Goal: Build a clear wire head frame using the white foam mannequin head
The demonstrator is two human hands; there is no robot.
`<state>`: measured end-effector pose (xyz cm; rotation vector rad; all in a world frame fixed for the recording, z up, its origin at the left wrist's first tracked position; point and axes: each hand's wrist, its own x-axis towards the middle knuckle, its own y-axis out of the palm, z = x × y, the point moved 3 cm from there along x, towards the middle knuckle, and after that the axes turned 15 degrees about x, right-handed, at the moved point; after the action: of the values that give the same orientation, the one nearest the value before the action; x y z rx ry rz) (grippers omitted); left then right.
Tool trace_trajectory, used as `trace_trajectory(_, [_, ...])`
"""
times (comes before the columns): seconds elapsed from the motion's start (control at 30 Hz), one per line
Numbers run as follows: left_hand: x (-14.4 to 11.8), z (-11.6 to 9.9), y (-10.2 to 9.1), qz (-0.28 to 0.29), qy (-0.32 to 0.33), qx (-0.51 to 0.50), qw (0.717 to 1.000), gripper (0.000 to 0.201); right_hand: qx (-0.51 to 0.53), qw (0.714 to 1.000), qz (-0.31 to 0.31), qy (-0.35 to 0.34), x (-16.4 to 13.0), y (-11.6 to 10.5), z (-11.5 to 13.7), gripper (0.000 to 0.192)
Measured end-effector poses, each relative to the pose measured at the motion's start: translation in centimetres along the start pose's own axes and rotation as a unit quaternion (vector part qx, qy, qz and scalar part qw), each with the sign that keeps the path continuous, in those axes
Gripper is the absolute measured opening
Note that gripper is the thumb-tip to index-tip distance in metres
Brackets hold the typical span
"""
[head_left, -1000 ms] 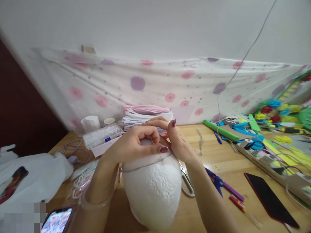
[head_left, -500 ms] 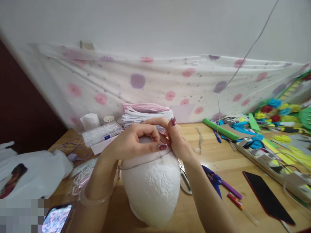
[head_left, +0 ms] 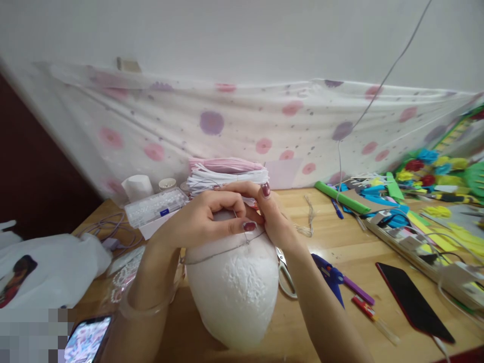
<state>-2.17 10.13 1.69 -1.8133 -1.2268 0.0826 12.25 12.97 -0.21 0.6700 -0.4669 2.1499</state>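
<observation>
A white foam head form point(head_left: 234, 302) with a rough, textured patch stands on the table in front of me. Thin silver wire point(head_left: 221, 254) runs round its upper part, with a small twisted joint near the middle and a strand rising from it. Over the top of the form, my left hand point(head_left: 206, 217) is closed in a pinch on that strand, its thumb across it. My right hand point(head_left: 278, 222) curls in from the other side, closed at the same wire; its inner fingertips are partly hidden. The two hands meet at the top of the form.
Scissors point(head_left: 287, 280) lie right of the form, beside a blue glue gun point(head_left: 330, 275) and a black phone point(head_left: 414, 302). A bead box point(head_left: 155, 206) and bundled pipe cleaners point(head_left: 227, 174) stand behind. A power strip point(head_left: 412, 247) crosses the right; a lit phone point(head_left: 86, 338) lies left.
The view has shifted slightly. Both hands stay at the wire on top of the form with almost the same grip; the strand by the left thumb shows more clearly.
</observation>
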Motion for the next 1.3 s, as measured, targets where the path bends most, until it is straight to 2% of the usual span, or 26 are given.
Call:
trace_trajectory(0.33, [-0.1, 0.0, 0.1, 0.011, -0.032, -0.008, 0.999, 0.027, 0.011, 1.000, 0.010, 0.005, 0.2, 0.2, 0.0, 0.055])
trace_trajectory(0.43, [0.0, 0.2, 0.2, 0.015, -0.034, -0.019, 0.999, 0.027, -0.020, 0.998, -0.051, -0.016, -0.5, 0.0, 0.3, 0.050])
trace_trajectory(0.53, [0.0, 0.3, 0.2, 0.017, -0.030, -0.032, 0.999, 0.026, -0.046, 0.988, -0.134, -0.053, -2.4, -0.5, 0.3, 0.029])
trace_trajectory(0.6, [-0.1, 0.4, 0.4, 0.023, -0.021, -0.060, 0.998, 0.025, -0.048, 0.983, -0.162, -0.070, -4.2, -0.8, 0.1, 0.017])
trace_trajectory(0.67, [-0.1, 0.4, 0.5, 0.030, -0.010, -0.097, 0.995, 0.024, -0.049, 0.981, -0.169, -0.081, -5.8, -1.2, -0.1, 0.012])
trace_trajectory(0.83, [-0.1, 0.4, 0.6, 0.039, 0.003, -0.117, 0.992, 0.027, -0.093, 0.982, -0.151, -0.067, -7.4, -1.8, -0.5, 0.011])
trace_trajectory(1.17, [-0.3, 0.8, 0.6, 0.028, -0.009, -0.101, 0.994, 0.026, -0.167, 0.984, -0.057, -0.033, -5.8, -1.8, 0.7, 0.011])
trace_trajectory(1.3, [-0.2, 0.7, 0.6, 0.029, -0.008, -0.104, 0.994, 0.028, -0.201, 0.977, -0.047, -0.046, -5.8, -1.7, 0.9, 0.013])
